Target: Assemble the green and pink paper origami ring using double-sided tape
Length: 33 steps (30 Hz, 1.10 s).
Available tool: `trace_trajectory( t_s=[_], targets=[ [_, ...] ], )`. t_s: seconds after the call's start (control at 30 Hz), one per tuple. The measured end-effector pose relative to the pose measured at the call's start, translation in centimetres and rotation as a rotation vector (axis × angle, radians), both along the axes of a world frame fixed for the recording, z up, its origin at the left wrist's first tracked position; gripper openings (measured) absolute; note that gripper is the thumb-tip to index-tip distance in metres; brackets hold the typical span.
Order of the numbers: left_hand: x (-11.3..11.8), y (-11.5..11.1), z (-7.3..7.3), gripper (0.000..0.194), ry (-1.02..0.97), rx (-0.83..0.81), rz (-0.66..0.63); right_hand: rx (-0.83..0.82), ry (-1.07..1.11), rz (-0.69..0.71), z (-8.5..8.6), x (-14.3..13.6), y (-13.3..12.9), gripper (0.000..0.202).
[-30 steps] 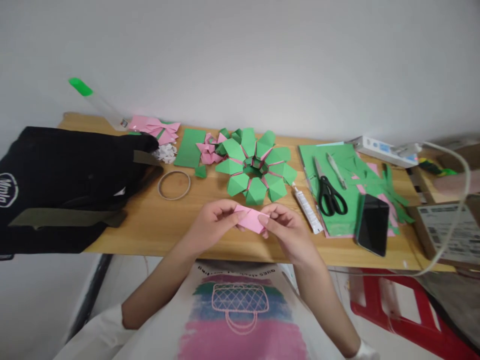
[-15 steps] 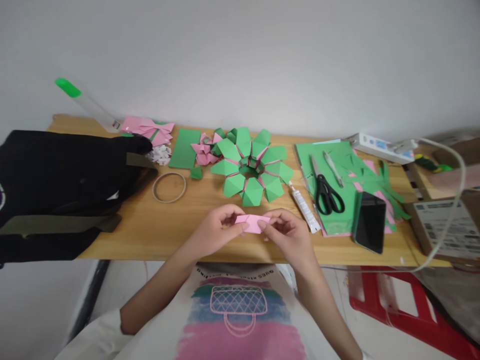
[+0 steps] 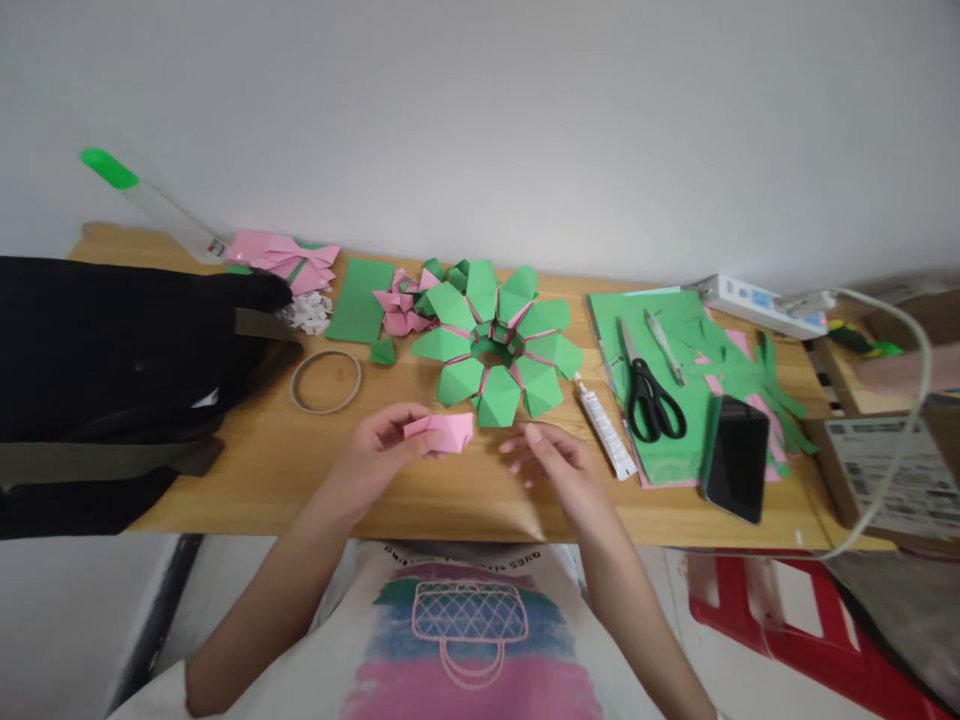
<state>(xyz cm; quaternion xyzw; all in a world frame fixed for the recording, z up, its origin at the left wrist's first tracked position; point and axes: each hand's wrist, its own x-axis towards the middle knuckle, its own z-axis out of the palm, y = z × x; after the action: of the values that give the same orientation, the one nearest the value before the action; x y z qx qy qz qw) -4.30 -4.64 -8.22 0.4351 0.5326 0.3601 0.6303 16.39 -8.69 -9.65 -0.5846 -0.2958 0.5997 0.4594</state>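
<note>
My left hand (image 3: pixel 375 452) pinches a folded pink paper piece (image 3: pixel 450 432) over the front part of the wooden table. To its right, my right hand (image 3: pixel 561 458) has its fingers apart and holds nothing. Just beyond both hands lies a ring of green and pink folded paper (image 3: pixel 498 404), shaped like a flower with an open middle. A small green folded piece (image 3: pixel 383 351) and a cluster of pink folded pieces (image 3: pixel 401 318) sit left of the ring. A white glue tube (image 3: pixel 606 432) lies beside my right hand.
Black scissors (image 3: pixel 654 405), a cutter (image 3: pixel 665 347) and a phone (image 3: pixel 737 458) rest on green sheets (image 3: pixel 660 462) at the right. A tape ring (image 3: pixel 325 382) and black cloth (image 3: pixel 112 350) are on the left. A power strip (image 3: pixel 761 300) stands at the back right.
My left hand has moved left with the pink piece. My right hand has let go of it, and its fingers have spread. The view has shifted slightly.
</note>
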Motion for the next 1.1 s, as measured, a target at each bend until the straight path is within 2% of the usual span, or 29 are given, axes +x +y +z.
trace_trajectory(
  t_s=[0.1, 0.27, 0.5, 0.67, 0.83, 1.1],
  targets=[
    [-0.5, 0.2, 0.0, 0.024, -0.017, -0.066, 0.092, -0.013, 0.091, -0.027, -0.2, -1.5, 0.9, 0.036],
    [-0.3, 0.2, -0.4, 0.028, -0.113, -0.11, 0.148, -0.014, 0.191, -0.073, -0.7, -3.0, 1.6, 0.03],
    [0.2, 0.2, -0.8, 0.023, -0.267, -0.1, 0.099, -0.06, 0.295, -0.054, -1.0, -2.7, 1.3, 0.031],
    [0.4, 0.3, -0.9, 0.016, -0.192, -0.063, 0.037, -0.09, 0.35, -0.011, -0.8, -3.0, 1.0, 0.037],
    [0.3, 0.3, -1.1, 0.014, -0.099, -0.03, -0.024, -0.062, 0.369, -0.083, -1.0, -3.3, 1.3, 0.033],
    [-0.5, 0.2, -1.1, 0.013, -0.182, -0.084, -0.018, -0.036, 0.368, -0.091, -1.2, -3.7, 2.0, 0.029]
  ],
)
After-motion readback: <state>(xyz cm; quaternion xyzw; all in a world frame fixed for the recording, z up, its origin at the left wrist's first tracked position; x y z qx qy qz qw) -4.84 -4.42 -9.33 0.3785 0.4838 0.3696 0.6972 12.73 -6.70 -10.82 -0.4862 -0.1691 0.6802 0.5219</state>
